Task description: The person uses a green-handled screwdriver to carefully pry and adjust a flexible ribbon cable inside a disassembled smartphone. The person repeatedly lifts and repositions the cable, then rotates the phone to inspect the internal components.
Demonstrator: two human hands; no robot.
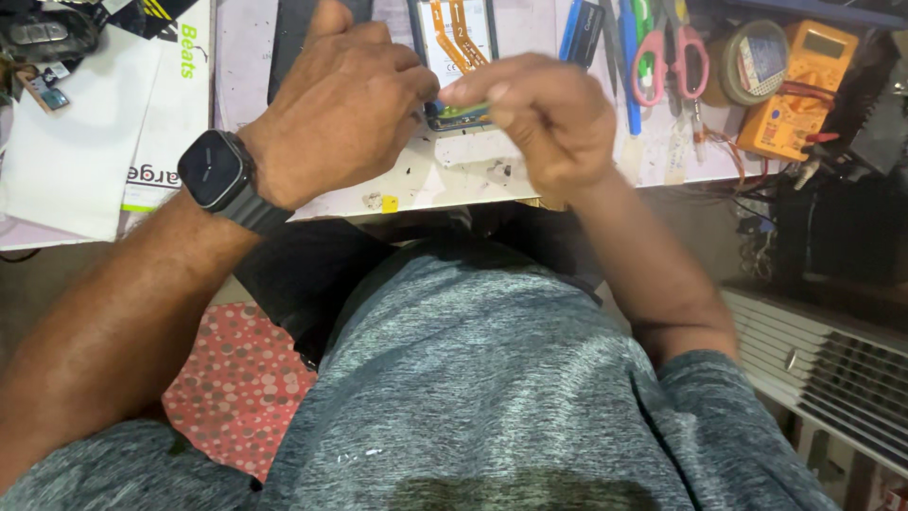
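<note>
While both hands curl inward, fingertips [463,92] pinch the opened phone [456,57].

I have only one view, from the camera on the head. It looks steeply down, very near, over the chest to the near edge of the bench [473,185].

Person wears a heathered grey short-sleeved T-shirt [492,378], with a darker damp-looking patch near its bottom edge. Both forearms bare. Left wrist carries a smartwatch [216,170]: black rounded-square face, dark screen, on a dark grey ribbed band.
</note>
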